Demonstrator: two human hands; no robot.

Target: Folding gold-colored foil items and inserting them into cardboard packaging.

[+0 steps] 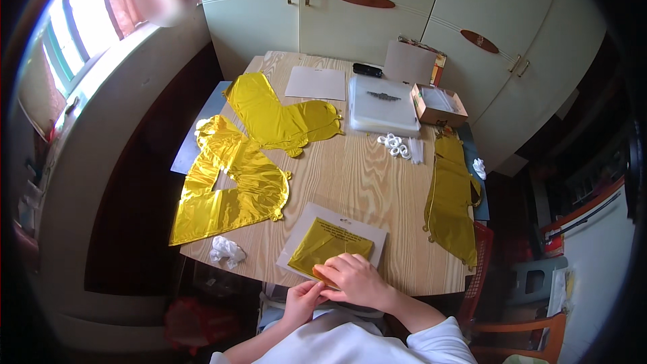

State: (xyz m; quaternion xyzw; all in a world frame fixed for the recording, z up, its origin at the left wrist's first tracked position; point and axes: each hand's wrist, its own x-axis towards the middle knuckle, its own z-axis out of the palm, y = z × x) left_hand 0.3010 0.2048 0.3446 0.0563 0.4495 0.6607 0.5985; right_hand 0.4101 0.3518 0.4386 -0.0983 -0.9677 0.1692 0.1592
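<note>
At the table's front edge lies a flat packet [296, 237]: a pale card with a hanging slot, a folded gold foil balloon [328, 244] and dark print, apparently under clear plastic. My left hand [304, 303] pinches the packet's lower edge. Over the lower part of the foil, my right hand [355, 279] is closed, its fingers curled down to the same edge. The two hands' fingertips meet there. An orange patch shows beneath the right fingers; I cannot tell what it is.
Unfolded gold foil balloons lie at the left [249, 192], far left [269, 118] and right [450, 195]. At the back are a white card [315, 83], a clear plastic case [383, 106] and an open box [441, 113]. White rings [393, 143] and crumpled white tissue [228, 252] also lie there.
</note>
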